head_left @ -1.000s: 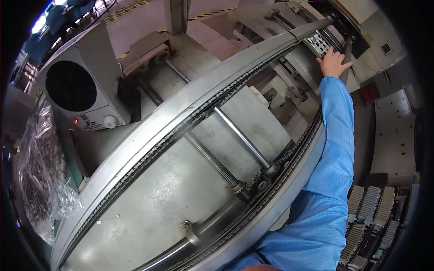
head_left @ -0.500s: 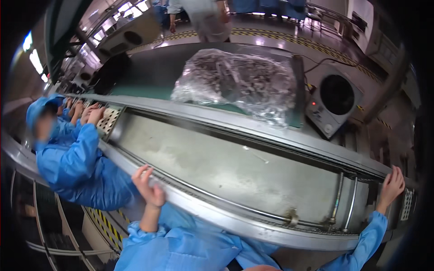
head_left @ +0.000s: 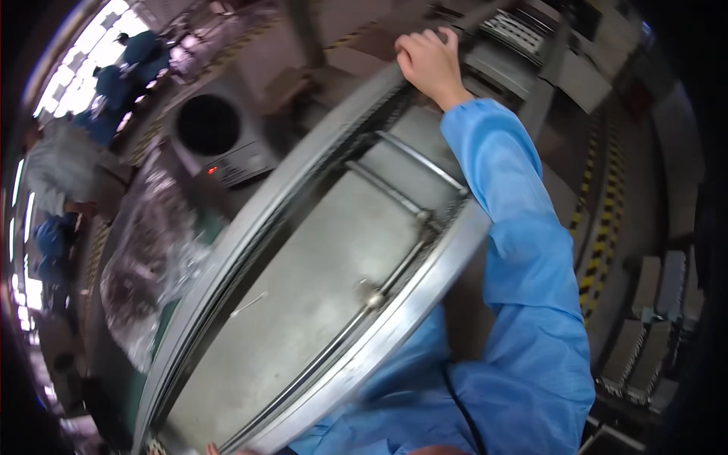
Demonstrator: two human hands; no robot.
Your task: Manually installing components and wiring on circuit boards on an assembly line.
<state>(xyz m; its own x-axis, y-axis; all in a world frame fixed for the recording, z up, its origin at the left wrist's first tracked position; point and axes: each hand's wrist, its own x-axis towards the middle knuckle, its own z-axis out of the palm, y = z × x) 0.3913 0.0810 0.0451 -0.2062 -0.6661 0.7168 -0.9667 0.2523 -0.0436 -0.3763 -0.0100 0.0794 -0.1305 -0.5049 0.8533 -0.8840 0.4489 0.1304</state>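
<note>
My right arm, in a blue sleeve, reaches to the far end of the metal conveyor frame (head_left: 265, 199). My right hand (head_left: 431, 64) rests over the far rail there, its fingers slightly bent and apart, with no loose object visible in it. Of my left hand (head_left: 213, 450), only fingertips show at the lower edge, by the near rail; the rest is out of the picture. Between the rails lies a bare metal plate (head_left: 303, 265), with a thin pale strip (head_left: 249, 303) on it. Metal rods (head_left: 387, 189) cross the frame near its right end.
Left of the frame is a clear plastic bag (head_left: 155, 258) of small parts. Beyond the far rail stands a grey box-shaped device (head_left: 220, 133) with a round black opening. A perforated metal fixture (head_left: 516, 32) sits past my right hand. Racks (head_left: 644, 341) stand at the right.
The view has swung to the right, so the conveyor frame now runs diagonally. The neighbouring worker has left the view, and my left hand is nearly out of it. My right hand stays at the rail.
</note>
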